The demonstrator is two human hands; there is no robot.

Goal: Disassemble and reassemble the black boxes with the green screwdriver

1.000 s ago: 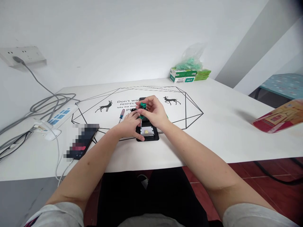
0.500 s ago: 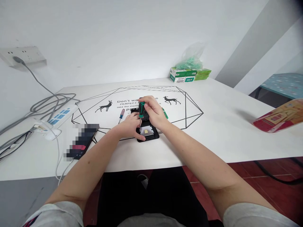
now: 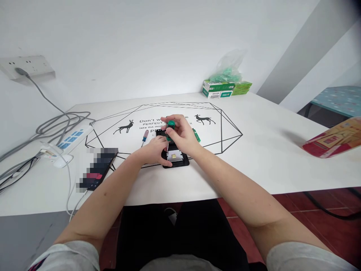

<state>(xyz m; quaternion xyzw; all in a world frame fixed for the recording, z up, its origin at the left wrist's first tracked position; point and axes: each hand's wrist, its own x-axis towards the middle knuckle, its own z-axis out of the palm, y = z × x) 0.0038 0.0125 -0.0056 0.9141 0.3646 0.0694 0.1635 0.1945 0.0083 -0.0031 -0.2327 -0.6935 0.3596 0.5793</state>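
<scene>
My right hand [image 3: 183, 134] is closed around a green and black screwdriver [image 3: 170, 124], held nearly upright with its shaft pointing down. The tip is by the left side of a silver metal plate [image 3: 178, 153] with a small gold square on it. That plate lies in a black plastic housing [image 3: 184, 162] on the table. My left hand [image 3: 153, 151] grips the housing's left side, thumb at the near edge and fingers by the screwdriver shaft. Behind my right hand, a green circuit board [image 3: 196, 135] is partly hidden. A second screwdriver [image 3: 145, 136], red and blue, lies to the left.
To the left are a phone [image 3: 98, 169], a power strip [image 3: 75, 137] and tangled grey cables [image 3: 66, 116]. Green and white boxes [image 3: 218, 90] with a plastic bag [image 3: 229, 69] on top stand by the wall. A red and orange package [image 3: 332, 139] is at the right.
My right hand has shifted its hold on the screwdriver, and the handle now leans so its green end shows. My left hand and the housing have hardly moved.
</scene>
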